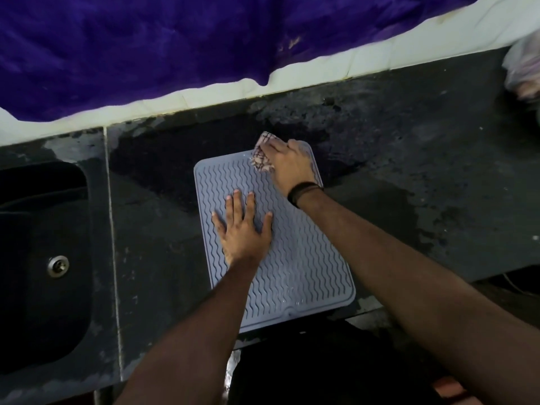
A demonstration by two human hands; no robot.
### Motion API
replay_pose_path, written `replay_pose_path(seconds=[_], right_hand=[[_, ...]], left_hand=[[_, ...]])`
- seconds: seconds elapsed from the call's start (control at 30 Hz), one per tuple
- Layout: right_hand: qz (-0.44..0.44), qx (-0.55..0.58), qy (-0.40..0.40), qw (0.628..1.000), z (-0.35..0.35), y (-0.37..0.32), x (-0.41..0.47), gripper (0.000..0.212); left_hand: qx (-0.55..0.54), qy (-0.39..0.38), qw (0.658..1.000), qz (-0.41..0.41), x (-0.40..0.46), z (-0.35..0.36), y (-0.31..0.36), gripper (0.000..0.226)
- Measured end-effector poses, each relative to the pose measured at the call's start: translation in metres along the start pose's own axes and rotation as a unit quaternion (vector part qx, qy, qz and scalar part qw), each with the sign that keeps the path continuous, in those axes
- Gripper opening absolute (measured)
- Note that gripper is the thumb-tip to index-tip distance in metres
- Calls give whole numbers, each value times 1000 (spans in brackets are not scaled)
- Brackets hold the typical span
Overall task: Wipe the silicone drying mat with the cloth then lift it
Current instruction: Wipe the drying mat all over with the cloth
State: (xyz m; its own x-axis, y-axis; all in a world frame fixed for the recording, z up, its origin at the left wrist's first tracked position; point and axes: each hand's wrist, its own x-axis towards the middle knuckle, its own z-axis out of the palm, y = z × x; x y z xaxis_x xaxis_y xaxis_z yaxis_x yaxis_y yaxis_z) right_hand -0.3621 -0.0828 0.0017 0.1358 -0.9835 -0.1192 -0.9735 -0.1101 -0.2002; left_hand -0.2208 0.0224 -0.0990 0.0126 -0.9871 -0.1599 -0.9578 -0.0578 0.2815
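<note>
A grey-blue silicone drying mat (304, 276) with wavy ridges lies flat on the dark counter, its near edge at the counter's front. My left hand (242, 226) rests palm down on the mat's left half, fingers spread. My right hand (289, 163) presses a bunched checked cloth (261, 156) against the mat's far right corner. Most of the cloth is hidden under that hand. A dark band circles my right wrist.
The dark counter (409, 159) is wet and blotchy around the mat. A black sink (43, 258) with a metal drain lies at the left. A purple fabric (146, 48) hangs over the white tiled wall behind. A pale bag (523, 68) sits at the far right.
</note>
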Motion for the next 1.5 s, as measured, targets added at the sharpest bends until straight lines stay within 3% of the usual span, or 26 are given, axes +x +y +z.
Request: replay_pose_path(seconds=[0.1,0.23,0.37,0.57,0.7,0.83,0.93,1.03,1.23,1.5], right_hand=[[15,-24,-51,998,16,-6,-3,49],[10,-11,-29,999,22,-18,-15,44],[-73,-3,-3,997,15,-41,6,59],[-147,-122,-45,981,17,-13,21,55],[-89,-156,-33,983,8,21,19,50],[-18,-116,-16,993,3,0,30,35],[-72,-56,-9,996,12,-34,37,46],[-125,-102,-32,986,25,-49,37,46],[-135,-181,-13,974,15,-10,36,47],[-18,-188,-53,981,-2,62,21,47]], left_hand=[[-2,3,1000,1,-1,1,-1,73],[8,6,1000,1,0,2,0,74],[0,11,1000,3,1,0,-1,74],[2,14,1000,-2,1,1,0,74],[-4,15,1000,-1,-1,2,-1,73],[-4,11,1000,-2,0,2,-1,73],[0,9,1000,-5,1,0,-1,74],[-2,15,1000,1,-1,-1,2,74],[-6,8,1000,-3,0,-1,1,73],[-15,8,1000,2,-1,-2,-1,74]])
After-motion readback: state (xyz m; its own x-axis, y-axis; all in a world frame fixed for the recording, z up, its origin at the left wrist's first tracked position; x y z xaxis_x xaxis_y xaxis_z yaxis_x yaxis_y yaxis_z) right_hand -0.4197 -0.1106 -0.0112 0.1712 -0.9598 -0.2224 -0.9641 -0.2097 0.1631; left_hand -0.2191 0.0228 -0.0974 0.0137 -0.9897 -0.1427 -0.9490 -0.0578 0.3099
